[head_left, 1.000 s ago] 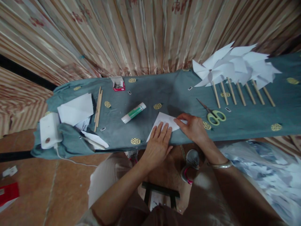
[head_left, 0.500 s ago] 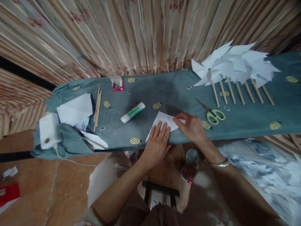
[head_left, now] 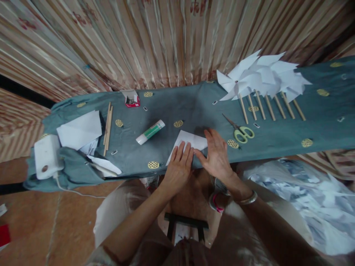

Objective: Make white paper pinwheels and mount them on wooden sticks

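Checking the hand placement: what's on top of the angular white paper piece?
The bare left hand rests partly on the angular white paper piece; the bare right hand touches its right end. The paper surface beneath both hands is covered and cannot be seen.

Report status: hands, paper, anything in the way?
Left hand flat on paper; right hand at its right edge. Paper lies on tablecloth. Nothing seen blocking: scissors right, glue stick left, both apart.

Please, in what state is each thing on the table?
Paper: looks folded, lying flat under the left hand, right hand at its edge.
Box: open, metal pieces inside.
Scissors: lying flat, blades look closed.
Glue stick: on its side, looks capped.
Pinwheels: assembled, overlapping.
Loose sticks: bare, side by side.
Sheets: loosely piled.
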